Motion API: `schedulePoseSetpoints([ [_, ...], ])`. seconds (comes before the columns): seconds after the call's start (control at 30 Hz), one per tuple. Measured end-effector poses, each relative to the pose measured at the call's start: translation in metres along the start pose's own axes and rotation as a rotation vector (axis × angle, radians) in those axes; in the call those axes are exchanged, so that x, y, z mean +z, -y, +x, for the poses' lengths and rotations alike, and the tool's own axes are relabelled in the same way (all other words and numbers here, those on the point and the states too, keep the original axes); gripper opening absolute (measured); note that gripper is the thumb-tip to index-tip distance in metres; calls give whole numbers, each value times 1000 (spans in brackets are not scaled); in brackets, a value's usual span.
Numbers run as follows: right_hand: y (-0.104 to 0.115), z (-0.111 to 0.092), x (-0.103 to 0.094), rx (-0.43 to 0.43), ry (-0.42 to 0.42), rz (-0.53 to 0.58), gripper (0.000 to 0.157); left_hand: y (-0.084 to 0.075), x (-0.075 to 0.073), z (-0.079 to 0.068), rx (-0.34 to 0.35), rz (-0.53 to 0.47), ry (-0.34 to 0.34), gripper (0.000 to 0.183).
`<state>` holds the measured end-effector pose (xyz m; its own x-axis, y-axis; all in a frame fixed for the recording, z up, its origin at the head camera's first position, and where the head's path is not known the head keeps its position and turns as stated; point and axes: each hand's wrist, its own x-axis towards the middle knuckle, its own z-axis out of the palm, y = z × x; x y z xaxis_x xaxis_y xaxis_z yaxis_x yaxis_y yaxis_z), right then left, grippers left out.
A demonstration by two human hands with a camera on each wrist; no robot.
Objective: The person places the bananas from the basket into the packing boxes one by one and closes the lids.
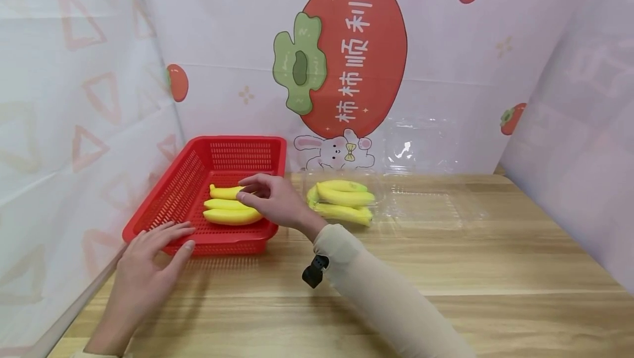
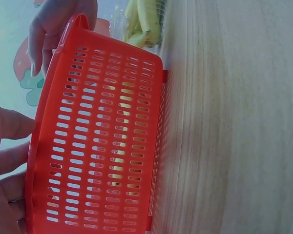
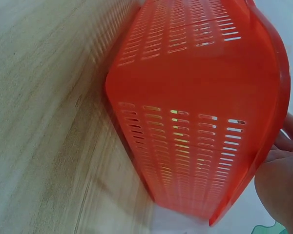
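A red perforated plastic basket (image 1: pixel 170 190) stands at the left of the table. Inside it lie three yellow bananas (image 1: pixel 230 216) side by side. My left hand (image 1: pixel 146 270) rests at the basket's near-left rim, fingers fairly straight. In the left wrist view its fingers (image 2: pixel 14 126) meet the rim. Over the basket's right side reaches my right hand (image 1: pixel 279 198), thumb and fingers apart, close to the farthest banana (image 1: pixel 224 192) and partly covering it. No thing shows between those fingers. The right wrist view has this hand (image 3: pixel 283 180) beyond the basket wall.
Right of the basket, several greenish-yellow bananas (image 1: pixel 344 197) lie in or against a clear plastic container. Beside them is another clear container (image 1: pixel 426 204) with its lid (image 1: pixel 421 146) raised. A patterned cloth (image 1: pixel 446 72) hangs behind the wooden table (image 1: pixel 495 281).
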<state>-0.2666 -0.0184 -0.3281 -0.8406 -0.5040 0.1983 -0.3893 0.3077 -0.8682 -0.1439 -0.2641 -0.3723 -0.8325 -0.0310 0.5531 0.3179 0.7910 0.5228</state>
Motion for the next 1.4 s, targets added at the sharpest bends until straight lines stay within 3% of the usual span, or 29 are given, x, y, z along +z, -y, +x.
schedulePoseSetpoints([
  [0.4,4,-1,11,-103,64,-346,44,1,0,-1,-32,4,25,33],
  [0.73,4,7,13,-118,103,-516,49,2,1,0,-41,2,34,32],
  [1.0,4,19,13,-64,164,-666,55,2,2,0,-52,3,39,32],
  [1.23,6,28,14,27,222,-714,57,1,1,-1,-91,30,63,34],
  [1.4,7,34,16,73,250,-793,58,3,2,0,-80,24,56,34],
])
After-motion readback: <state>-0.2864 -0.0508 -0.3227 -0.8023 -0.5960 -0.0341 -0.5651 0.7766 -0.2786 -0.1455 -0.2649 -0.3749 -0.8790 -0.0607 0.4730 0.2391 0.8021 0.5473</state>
